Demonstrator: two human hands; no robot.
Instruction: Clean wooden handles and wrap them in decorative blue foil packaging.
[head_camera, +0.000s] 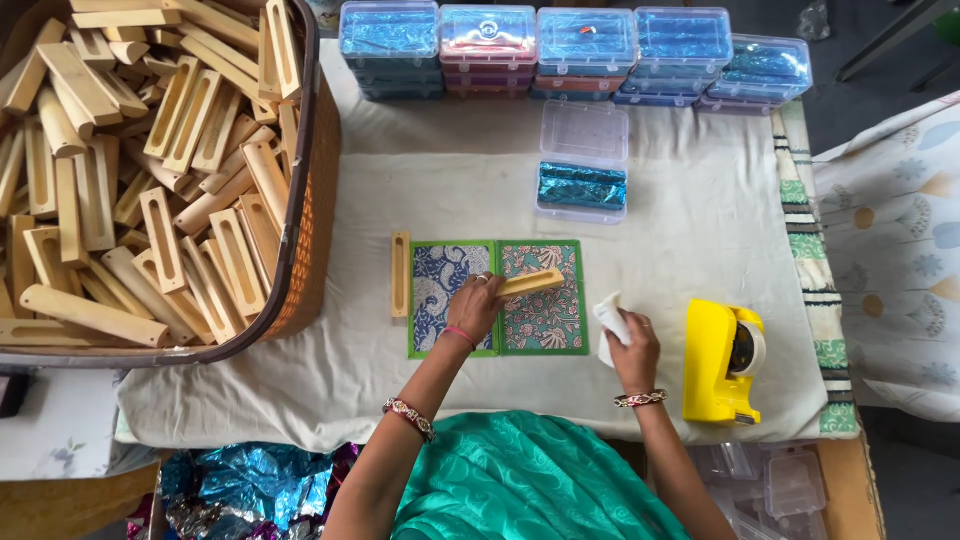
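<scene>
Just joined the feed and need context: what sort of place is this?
Probably a small craft packing table: a basket of slotted wooden pieces, stacked clear plastic boxes and a yellow tape dispenser.

From my remote view: basket of wooden pieces at far left on the cloth; two patterned sheets centre, one wooden piece just left of them; tape dispenser right; open box behind the sheets, stacked boxes behind it.
</scene>
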